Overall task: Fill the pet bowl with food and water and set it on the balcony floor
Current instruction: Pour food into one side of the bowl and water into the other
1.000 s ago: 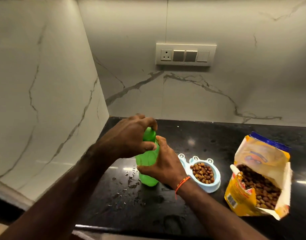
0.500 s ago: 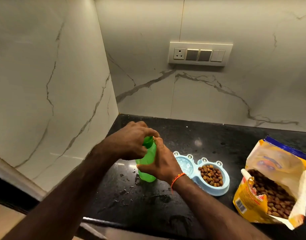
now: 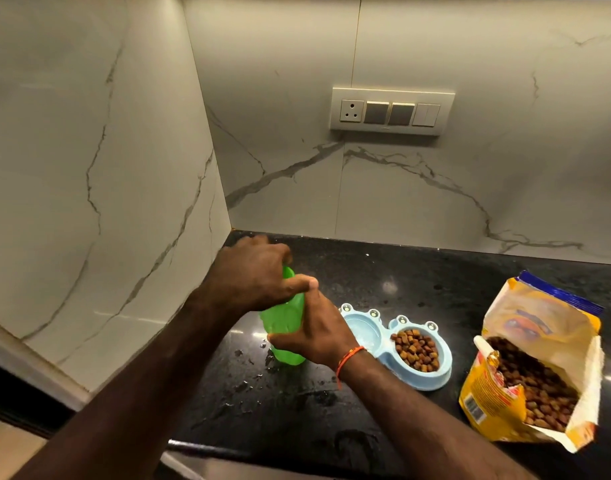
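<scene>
Black stone counter (image 3: 418,282), wet in patches, carries the green bottle (image 3: 286,323) upright, right hand (image 3: 318,336) wrapped round its body to steady it, left hand (image 3: 255,278) clamped over its top, seemingly twisting the cap, beside the pet bowl (image 3: 397,344), kibble-filled on one side.

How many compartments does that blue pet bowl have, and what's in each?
2. In the blue pet bowl, the left compartment, nearest the green bottle, holds no kibble, and water can't be judged; the right compartment holds brown kibble.
</scene>
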